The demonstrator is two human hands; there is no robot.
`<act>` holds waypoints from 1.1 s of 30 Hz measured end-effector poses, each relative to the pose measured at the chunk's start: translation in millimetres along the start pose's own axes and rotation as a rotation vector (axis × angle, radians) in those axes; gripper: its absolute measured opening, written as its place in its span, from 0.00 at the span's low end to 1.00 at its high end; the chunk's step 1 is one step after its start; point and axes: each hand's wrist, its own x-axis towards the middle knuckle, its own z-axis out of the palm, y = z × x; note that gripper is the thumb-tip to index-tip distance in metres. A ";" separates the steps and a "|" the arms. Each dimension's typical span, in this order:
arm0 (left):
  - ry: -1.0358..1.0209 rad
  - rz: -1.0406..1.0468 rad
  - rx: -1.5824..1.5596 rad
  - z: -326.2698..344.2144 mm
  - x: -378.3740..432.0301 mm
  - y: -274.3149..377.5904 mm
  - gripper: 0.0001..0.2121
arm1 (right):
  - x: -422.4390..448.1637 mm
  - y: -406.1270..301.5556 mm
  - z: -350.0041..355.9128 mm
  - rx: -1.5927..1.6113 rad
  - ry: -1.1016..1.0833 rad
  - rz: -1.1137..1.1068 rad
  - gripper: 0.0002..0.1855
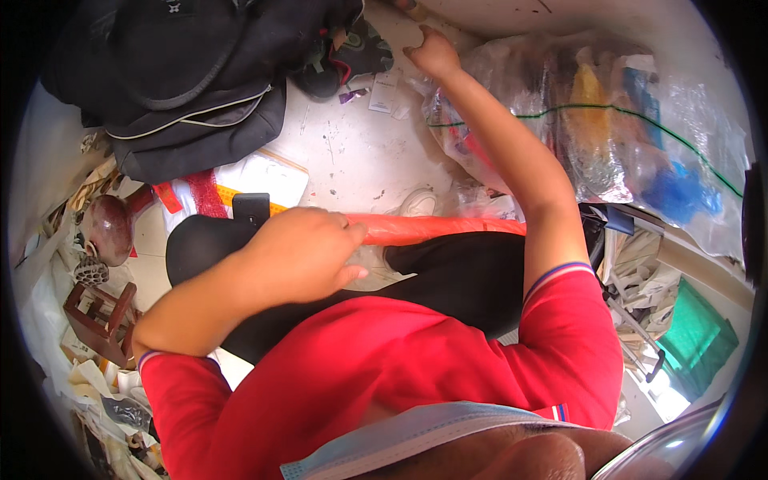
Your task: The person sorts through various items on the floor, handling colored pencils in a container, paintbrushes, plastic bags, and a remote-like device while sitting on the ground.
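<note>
My left hand (309, 253) is bent over my lap at the picture's left, its fingers near the end of a long red plastic-wrapped roll (444, 230) that lies across my legs; whether it touches the roll cannot be told. A dark rectangular object (251, 208) stands just beyond that hand. My right hand (435, 53) is stretched far forward over the pale floor (354, 150), thumb and forefinger apart, with nothing seen between them. Beside the right forearm lies a large clear plastic bag (522, 78) of mixed goods, with a green cord across it.
A black backpack (198, 138) and dark shoes (360, 54) lie ahead to the left. Along the left side are a brown glazed vase (109, 228), a dried lotus pod (91, 271) and a small wooden stool (102, 318). A green sheet (699, 336) lies at the right.
</note>
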 end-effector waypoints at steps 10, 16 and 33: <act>-0.030 -0.033 -0.091 8.2 -6.7 18.2 0.24 | -27.6 5.8 112.8 -0.258 -0.168 0.341 0.44; -0.081 -0.012 -0.068 8.4 5.5 25.0 0.25 | -19.1 -2.7 136.9 -0.161 -0.203 0.424 0.45; -0.053 0.004 -0.071 12.2 8.5 30.1 0.23 | -54.8 -24.5 136.9 -0.133 -0.410 -0.308 0.19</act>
